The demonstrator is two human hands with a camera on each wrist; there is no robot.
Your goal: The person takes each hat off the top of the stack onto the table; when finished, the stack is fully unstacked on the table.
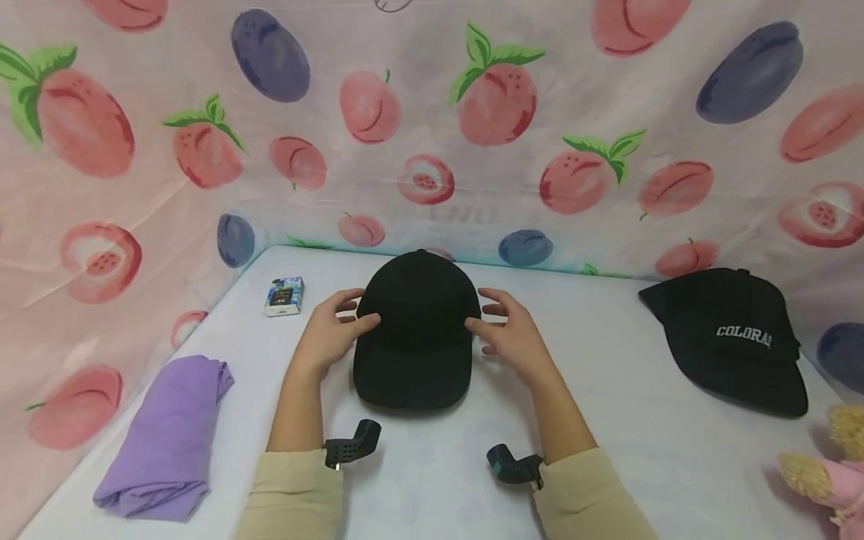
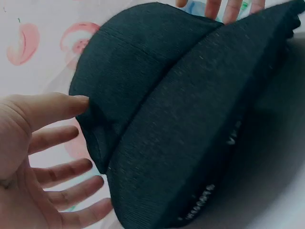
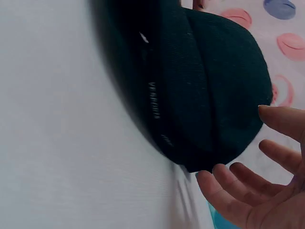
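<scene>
A black baseball cap (image 1: 417, 322) sits on the white table with its brim towards me. Small white lettering shows below the brim's edge in both wrist views. My left hand (image 1: 331, 330) is at the crown's left side, its thumb tip at the edge of the fabric in the left wrist view; its fingers are spread beside the cap (image 2: 128, 90). On the other side is my right hand (image 1: 514, 334), thumb and fingers extended near the crown. In the right wrist view its fingertips (image 3: 207, 179) are close to the cap's lower edge; whether they touch I cannot tell.
A second black cap with white lettering (image 1: 736, 345) lies at the right. To the left are a folded purple cloth (image 1: 165, 442) and a small blue box (image 1: 284, 296). Part of a pink and yellow plush item (image 1: 833, 480) shows bottom right. A fruit-print curtain (image 1: 418, 97) hangs behind.
</scene>
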